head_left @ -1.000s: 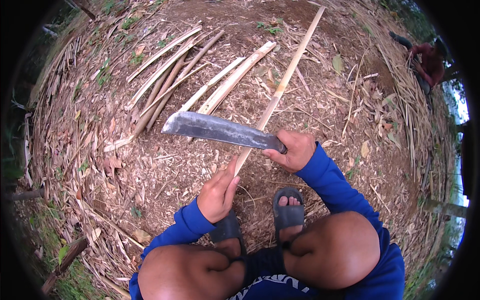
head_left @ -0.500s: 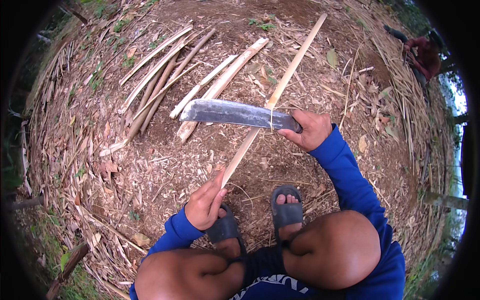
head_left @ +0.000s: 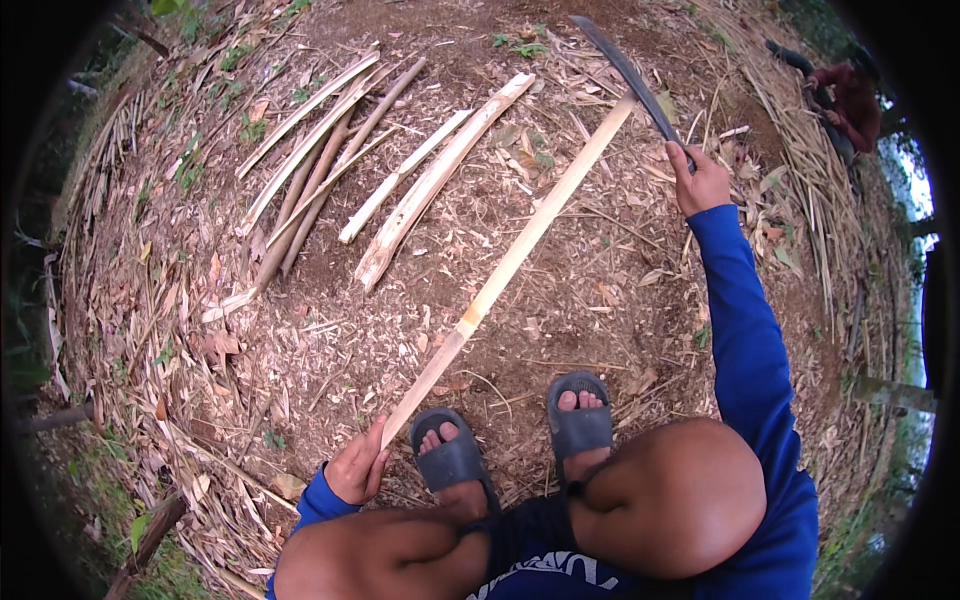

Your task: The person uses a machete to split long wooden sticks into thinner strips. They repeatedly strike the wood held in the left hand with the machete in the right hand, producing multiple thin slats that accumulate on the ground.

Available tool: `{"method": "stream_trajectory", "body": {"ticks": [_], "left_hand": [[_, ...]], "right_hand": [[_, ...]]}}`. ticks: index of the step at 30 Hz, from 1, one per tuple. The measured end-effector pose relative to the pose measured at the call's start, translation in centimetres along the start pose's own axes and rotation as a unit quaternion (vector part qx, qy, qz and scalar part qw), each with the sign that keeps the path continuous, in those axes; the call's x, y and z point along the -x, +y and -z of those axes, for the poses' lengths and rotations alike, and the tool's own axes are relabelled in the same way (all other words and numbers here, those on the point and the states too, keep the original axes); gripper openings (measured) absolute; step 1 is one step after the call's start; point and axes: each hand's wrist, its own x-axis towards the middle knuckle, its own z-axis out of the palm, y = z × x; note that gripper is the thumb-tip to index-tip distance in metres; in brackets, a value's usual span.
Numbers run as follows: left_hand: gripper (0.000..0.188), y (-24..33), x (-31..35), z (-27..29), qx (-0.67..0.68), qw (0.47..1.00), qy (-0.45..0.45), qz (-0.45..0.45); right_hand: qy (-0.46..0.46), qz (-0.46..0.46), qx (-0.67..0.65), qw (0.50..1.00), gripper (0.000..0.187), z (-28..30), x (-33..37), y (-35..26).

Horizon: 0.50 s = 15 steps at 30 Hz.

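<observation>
A long, pale, flat wooden strip [head_left: 530, 235] runs slantwise from near my left foot up to the far right. My left hand [head_left: 357, 467] grips its near end, low beside my left knee. Stretched out to the far right, my right hand [head_left: 697, 178] is closed around the handle of a machete [head_left: 632, 80]. The dark, slightly curved blade points away and to the left. It passes by the far end of the strip; whether blade and wood touch I cannot tell.
Split wooden pieces [head_left: 445, 180] and several sticks [head_left: 320, 190] lie left of the strip. Shavings and dry leaves cover the ground. My sandalled feet [head_left: 450, 458] are beneath the strip's near half. At the far right a person [head_left: 850, 105] sits low by a heap of dry stalks.
My right hand has swept the machete away and right, from across the strip's middle to its far end. My left hand has drawn the strip's near end down and left.
</observation>
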Motion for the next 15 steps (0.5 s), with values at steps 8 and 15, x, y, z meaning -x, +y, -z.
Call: {"method": "stream_trajectory", "body": {"ticks": [8,15], "left_hand": [[0.056,-0.1,-1.7,-2.8,-0.055,0.996,0.075,0.01],[0.038,0.7,-9.8,-5.2,0.073,0.979,0.184,0.041]], "right_hand": [[-0.023,-0.094,-0.254,0.962,0.049,-3.4,4.0,1.9],[-0.21,0.142,-0.218,0.942,0.038,-1.1,13.0,-12.1]]}}
